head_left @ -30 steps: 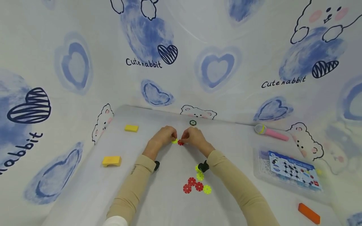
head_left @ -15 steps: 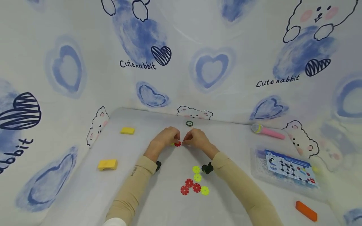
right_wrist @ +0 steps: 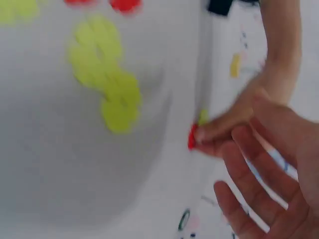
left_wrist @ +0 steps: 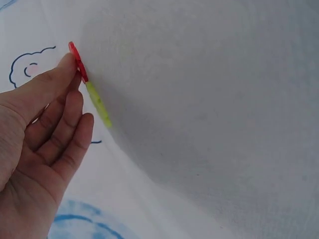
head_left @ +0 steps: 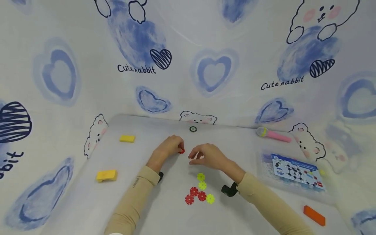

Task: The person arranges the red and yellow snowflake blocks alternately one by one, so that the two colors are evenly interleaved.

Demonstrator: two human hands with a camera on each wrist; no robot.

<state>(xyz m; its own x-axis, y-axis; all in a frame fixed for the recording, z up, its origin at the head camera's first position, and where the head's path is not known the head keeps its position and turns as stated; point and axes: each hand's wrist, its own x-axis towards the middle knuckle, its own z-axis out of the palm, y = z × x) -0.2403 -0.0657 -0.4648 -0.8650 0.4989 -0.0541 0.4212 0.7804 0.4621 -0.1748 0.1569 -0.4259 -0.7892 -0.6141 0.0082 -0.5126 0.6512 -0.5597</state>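
My left hand (head_left: 171, 146) pinches a joined pair of toothed plastic discs, one red (head_left: 182, 150) (left_wrist: 76, 59) and one yellow-green (left_wrist: 98, 104), held on edge against the white cloth. The right wrist view shows the same red disc (right_wrist: 192, 137) at the left fingertips. My right hand (head_left: 205, 156) hovers just right of it with fingers loosely spread and nothing in them. A cluster of red and yellow-green discs (head_left: 199, 191) (right_wrist: 107, 74) lies on the cloth nearer to me.
Two yellow blocks (head_left: 127, 138) (head_left: 106, 175) lie at the left. A green-black round chip (head_left: 192, 129) sits at the back, a pink toy microphone (head_left: 273, 134) to the right. A clear box with a printed sheet (head_left: 295, 173) and an orange block (head_left: 314, 215) are at right.
My right hand let go of the discs and drew back to the right and toward me. The left hand keeps the joined pair. The head view shifted slightly.
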